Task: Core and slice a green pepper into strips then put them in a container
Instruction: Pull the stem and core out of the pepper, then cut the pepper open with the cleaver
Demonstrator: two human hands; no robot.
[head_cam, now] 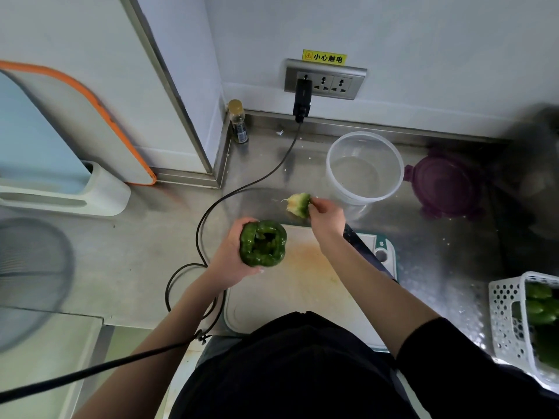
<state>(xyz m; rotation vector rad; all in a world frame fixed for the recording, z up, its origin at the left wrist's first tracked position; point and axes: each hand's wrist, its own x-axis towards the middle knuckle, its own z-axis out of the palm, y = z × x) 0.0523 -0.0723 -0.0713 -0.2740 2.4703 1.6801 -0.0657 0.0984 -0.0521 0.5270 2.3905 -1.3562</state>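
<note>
Gripping the hollowed green pepper (262, 244) over the cutting board's (296, 285) far-left corner, the left hand (233, 261) steadies it; the right hand (325, 213) pinches the pulled core (299, 204) beside the clear container (364, 167).

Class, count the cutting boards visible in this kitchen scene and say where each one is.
2: a white cutting board on the counter under the hands, and an orange-rimmed board leaning at the left wall.

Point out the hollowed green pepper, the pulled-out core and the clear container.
hollowed green pepper (262, 244): head view, rim of its cored opening.
pulled-out core (299, 204): head view, seedy middle.
clear container (338, 176): head view, left wall.
</note>
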